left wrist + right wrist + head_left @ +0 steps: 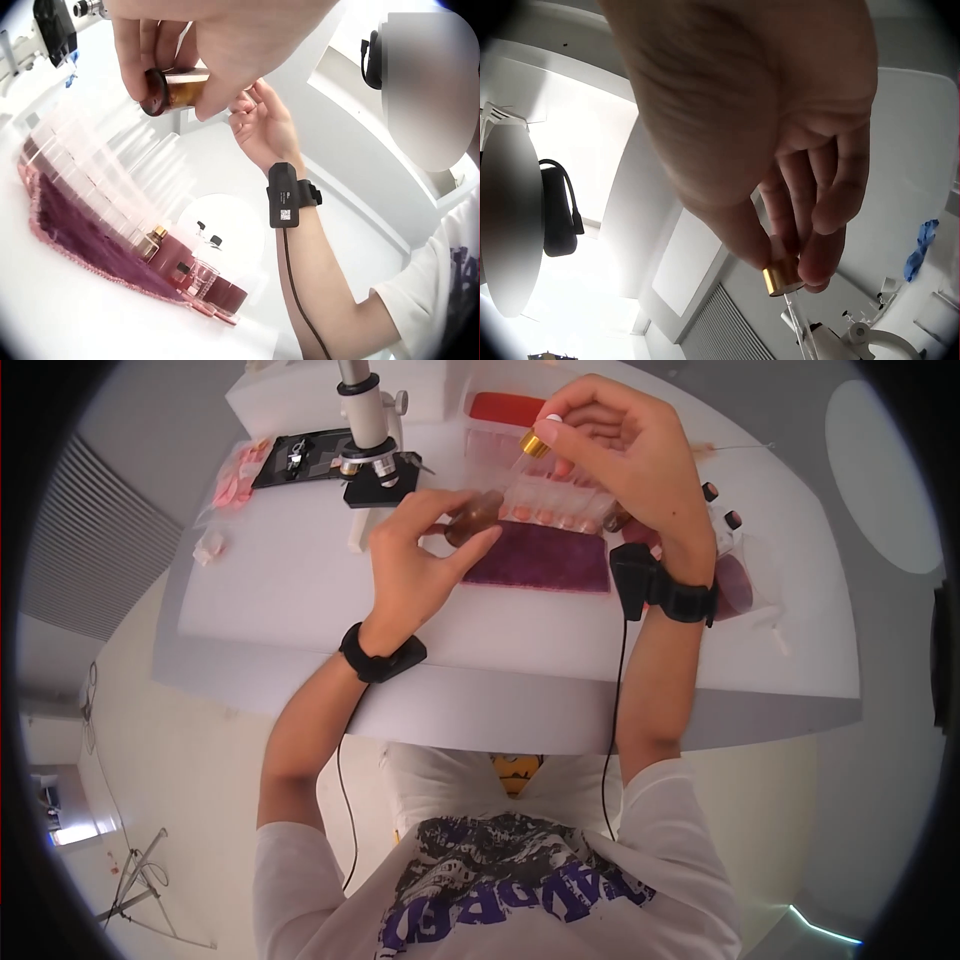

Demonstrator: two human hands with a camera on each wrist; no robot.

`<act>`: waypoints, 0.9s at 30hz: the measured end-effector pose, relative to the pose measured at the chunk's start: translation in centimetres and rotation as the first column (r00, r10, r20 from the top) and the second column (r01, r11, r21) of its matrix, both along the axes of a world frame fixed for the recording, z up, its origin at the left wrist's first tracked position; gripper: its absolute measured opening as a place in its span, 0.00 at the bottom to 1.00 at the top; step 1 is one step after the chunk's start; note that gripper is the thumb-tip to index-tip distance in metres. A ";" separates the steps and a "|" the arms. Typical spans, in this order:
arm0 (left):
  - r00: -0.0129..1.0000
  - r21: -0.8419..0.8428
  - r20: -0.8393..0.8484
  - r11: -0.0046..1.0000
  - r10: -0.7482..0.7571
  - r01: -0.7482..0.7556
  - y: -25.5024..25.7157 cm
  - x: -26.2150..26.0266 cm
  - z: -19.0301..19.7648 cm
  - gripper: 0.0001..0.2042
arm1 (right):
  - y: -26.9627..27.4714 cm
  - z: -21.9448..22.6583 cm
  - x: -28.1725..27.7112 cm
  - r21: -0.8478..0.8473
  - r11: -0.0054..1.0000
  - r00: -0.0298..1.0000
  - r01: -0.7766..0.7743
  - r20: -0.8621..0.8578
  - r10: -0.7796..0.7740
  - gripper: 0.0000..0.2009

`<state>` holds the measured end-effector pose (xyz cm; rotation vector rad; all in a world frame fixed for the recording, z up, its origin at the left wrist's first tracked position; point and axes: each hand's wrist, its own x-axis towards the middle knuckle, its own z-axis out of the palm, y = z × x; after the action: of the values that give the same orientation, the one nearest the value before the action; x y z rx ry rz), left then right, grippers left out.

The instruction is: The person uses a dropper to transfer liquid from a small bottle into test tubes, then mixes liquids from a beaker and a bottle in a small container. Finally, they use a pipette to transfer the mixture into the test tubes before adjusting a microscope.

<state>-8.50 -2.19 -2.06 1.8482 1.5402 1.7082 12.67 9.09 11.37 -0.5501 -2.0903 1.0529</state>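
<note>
My left hand (415,560) grips a small amber glass bottle (474,517) between thumb and fingers, tilted above the table. In the left wrist view the bottle's round base (154,93) faces out past the fingertips. Up and to the right, my right hand (625,455) pinches a dropper by its white bulb, with the gold collar (781,277) just below the fingertips. The dropper's clear glass tube (801,324) points down, its end close over the bottle in the head view. Beneath the hands lie a purple cloth (540,557) and a clear rack (560,500) of tubes.
A microscope (375,440) stands left of the rack, with a black case (300,458) and a pink-filled bag (240,475) farther left. Right of the cloth are small black-capped bottles (733,520) and a cup of dark red liquid (735,582). A red-topped box (500,408) sits behind.
</note>
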 end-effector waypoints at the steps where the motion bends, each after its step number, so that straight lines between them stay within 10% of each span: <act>1: 0.998 -0.065 0.055 0.997 -0.035 0.038 0.0 0.2 0.2 0.18 | 0.1 0.3 0.2 -0.023 0.999 0.999 0.028 -0.040 -0.029 0.07; 13: 0.964 -0.301 0.210 0.928 -0.163 0.222 -0.3 1.0 0.1 0.20 | 3.3 -0.1 4.1 0.124 0.798 0.803 0.590 -0.197 -0.563 0.14; 27: 0.966 -0.291 0.197 0.931 -0.168 0.221 -0.1 1.0 -0.3 0.19 | 4.8 -1.6 4.0 0.263 0.741 0.784 0.619 -0.146 -0.603 0.11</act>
<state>-7.47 -2.29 -2.39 1.5938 1.4096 1.4010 16.65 13.92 9.81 -0.9583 -1.7682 0.3519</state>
